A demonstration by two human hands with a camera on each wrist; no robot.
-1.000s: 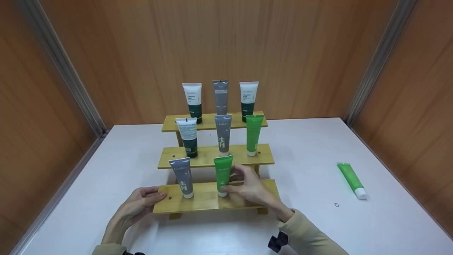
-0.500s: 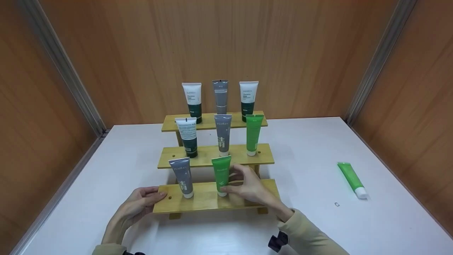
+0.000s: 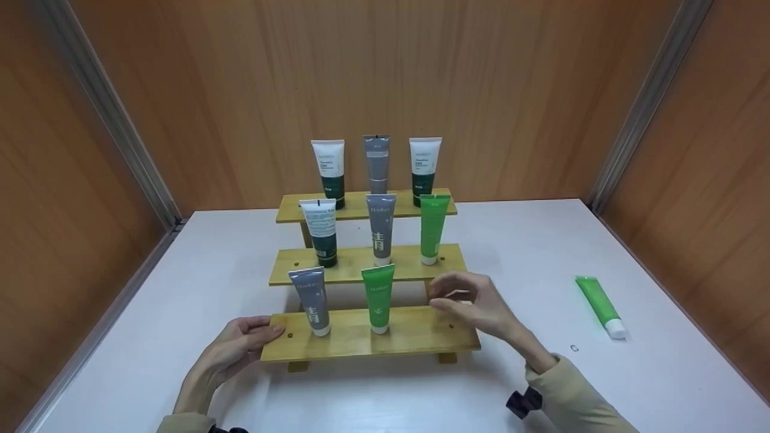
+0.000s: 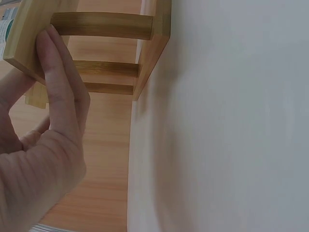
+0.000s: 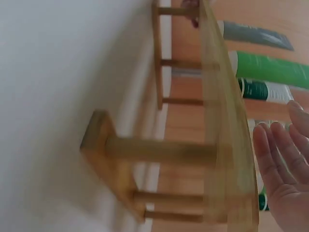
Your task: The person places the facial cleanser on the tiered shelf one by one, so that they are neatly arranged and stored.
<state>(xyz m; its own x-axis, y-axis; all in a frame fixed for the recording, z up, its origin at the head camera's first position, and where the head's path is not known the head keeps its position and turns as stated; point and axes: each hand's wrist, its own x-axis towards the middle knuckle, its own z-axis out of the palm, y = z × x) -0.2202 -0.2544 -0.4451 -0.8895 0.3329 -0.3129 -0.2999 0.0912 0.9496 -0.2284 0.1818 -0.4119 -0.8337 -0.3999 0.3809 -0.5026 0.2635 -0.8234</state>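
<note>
A three-tier wooden display stand [image 3: 421,338] holds upright squeeze tubes. My left hand [image 3: 236,347] grips the left end of its lowest shelf, thumb on top; the left wrist view shows fingers [image 4: 59,92] against the shelf's underside. On that shelf stand a grey-blue tube [image 3: 312,304] and, to its right, a green tube [image 3: 379,299], both on white caps. My right hand [image 3: 478,305] hovers over the shelf's right part, fingers loosely bent and holding nothing, apart from the green tube. The right wrist view shows its fingers [image 5: 268,157] beside the shelf.
The middle shelf bears a white-and-dark-green tube [image 3: 320,231], a grey tube [image 3: 381,228] and a green tube [image 3: 433,228]. Three tubes line the top shelf [image 3: 295,208]. Another green tube [image 3: 600,305] lies on the white table at right, near a small ring [image 3: 574,348]. Wooden panels surround the table.
My right hand has let go of the green tube on the lowest shelf and moved right. That tube shifted slightly left beforehand and now stands alone. The left hand has kept its place.
</note>
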